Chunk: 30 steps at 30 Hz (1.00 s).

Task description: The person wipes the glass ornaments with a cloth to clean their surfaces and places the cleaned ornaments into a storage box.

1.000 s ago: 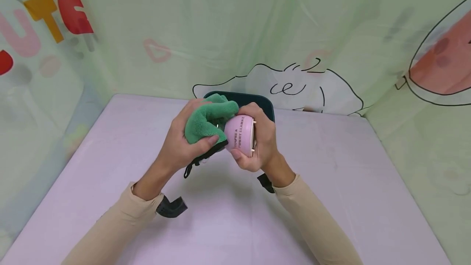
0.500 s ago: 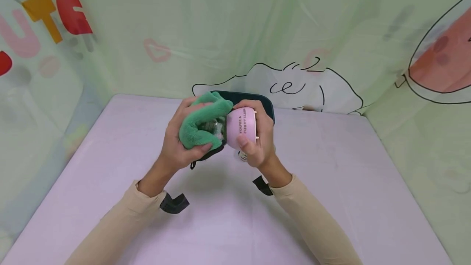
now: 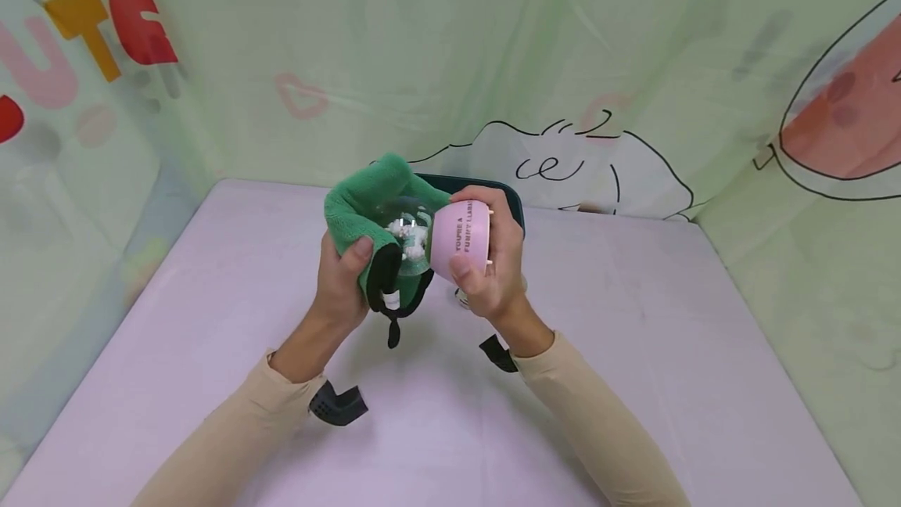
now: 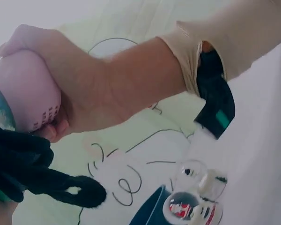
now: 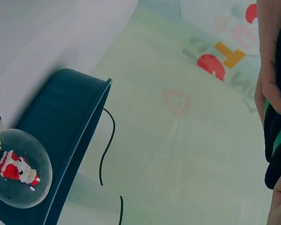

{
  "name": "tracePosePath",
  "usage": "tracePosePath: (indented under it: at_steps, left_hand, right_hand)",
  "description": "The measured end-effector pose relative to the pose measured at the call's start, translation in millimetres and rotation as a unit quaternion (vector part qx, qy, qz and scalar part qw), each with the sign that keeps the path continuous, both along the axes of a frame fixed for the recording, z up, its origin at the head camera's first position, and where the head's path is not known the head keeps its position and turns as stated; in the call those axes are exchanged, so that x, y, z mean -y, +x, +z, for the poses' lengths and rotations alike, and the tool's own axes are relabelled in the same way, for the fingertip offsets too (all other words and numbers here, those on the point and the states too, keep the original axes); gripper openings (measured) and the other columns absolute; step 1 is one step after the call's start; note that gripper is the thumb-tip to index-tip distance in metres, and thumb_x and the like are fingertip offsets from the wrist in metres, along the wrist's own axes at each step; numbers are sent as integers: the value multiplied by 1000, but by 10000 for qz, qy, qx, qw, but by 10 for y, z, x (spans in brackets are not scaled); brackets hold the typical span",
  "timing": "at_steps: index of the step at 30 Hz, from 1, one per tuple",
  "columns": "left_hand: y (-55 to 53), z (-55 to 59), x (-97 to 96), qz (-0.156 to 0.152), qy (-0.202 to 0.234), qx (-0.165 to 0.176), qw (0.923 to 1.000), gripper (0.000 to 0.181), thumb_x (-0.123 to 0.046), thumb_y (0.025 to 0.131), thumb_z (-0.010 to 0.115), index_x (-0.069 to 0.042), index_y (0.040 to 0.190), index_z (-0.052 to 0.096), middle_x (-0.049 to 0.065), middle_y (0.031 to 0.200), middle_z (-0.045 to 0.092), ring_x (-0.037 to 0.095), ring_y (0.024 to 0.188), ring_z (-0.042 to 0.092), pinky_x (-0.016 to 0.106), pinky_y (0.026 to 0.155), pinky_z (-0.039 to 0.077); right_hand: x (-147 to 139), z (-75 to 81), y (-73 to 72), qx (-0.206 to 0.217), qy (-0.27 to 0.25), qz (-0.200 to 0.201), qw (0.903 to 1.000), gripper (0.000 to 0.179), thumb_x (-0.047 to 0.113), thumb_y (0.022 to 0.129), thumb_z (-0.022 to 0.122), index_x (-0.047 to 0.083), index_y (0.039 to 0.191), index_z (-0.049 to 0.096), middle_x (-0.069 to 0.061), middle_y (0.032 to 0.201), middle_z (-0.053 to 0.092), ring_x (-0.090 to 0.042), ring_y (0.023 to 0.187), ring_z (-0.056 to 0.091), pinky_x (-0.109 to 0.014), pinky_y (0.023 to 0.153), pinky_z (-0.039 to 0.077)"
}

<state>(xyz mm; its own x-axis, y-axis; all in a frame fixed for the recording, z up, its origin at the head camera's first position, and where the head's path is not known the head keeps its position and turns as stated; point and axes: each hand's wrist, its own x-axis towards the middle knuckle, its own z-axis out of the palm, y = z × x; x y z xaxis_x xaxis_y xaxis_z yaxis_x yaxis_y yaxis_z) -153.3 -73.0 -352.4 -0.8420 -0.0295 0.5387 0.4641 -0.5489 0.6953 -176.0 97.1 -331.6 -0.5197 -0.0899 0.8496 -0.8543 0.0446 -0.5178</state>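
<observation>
A snow globe (image 3: 460, 237) lies on its side in the air, its pink base lettered and its clear dome (image 3: 415, 235) facing left with a white figure inside. My right hand (image 3: 496, 260) grips the pink base, thumb across the front. My left hand (image 3: 338, 280) holds a green cloth (image 3: 355, 198) with black edging and a hanging loop, thumb pressing on it. The cloth wraps around the dome's far and left sides; whether it touches the glass everywhere is hidden. In the left wrist view the base (image 4: 30, 89) shows close by, beside the black loop (image 4: 86, 191).
Behind the hands stands a dark teal bin (image 3: 505, 195). Near it are other small clear globes, one with a red-and-white figure (image 5: 18, 168), partly hidden by my right hand in the head view. A pale sheet covers the table (image 3: 633, 335); printed curtains (image 3: 450, 37) hang around it.
My left hand has turned and slid left, drawing the cloth back so more of the dome shows and the loop hangs down. The right hand has raised the globe slightly.
</observation>
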Motion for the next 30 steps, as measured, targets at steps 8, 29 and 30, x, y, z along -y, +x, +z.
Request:
tracePosePath:
  at_steps: [8,29,30]
  left_hand:
    - [55,16,-37,-281,308,806,9959,77,-65,75,78,-17,129,51,1,113,56,13,102,54,25,86,52]
    - [90,27,-27,-595,480,1458,9864,84,-71,76,73,-19,137,46,-3,124,56,13,113,52,28,97,46]
    - [89,23,-25,-617,445,1475,9861,83,-72,76,72,-19,136,46,-3,123,55,13,112,52,28,97,46]
  right_hand:
    - [7,-6,-62,-1240,437,-362,9907,70,56,82,61,-6,113,52,-20,95,60,-25,77,57,-34,61,52]
    - [-35,175,-73,-3642,1999,-1470,8977,62,55,75,66,4,108,56,-15,89,61,-26,66,63,-39,58,59]
    - [-36,205,-57,-3649,2049,-1456,8965,61,55,75,66,4,108,56,-15,88,60,-26,65,62,-39,58,59]
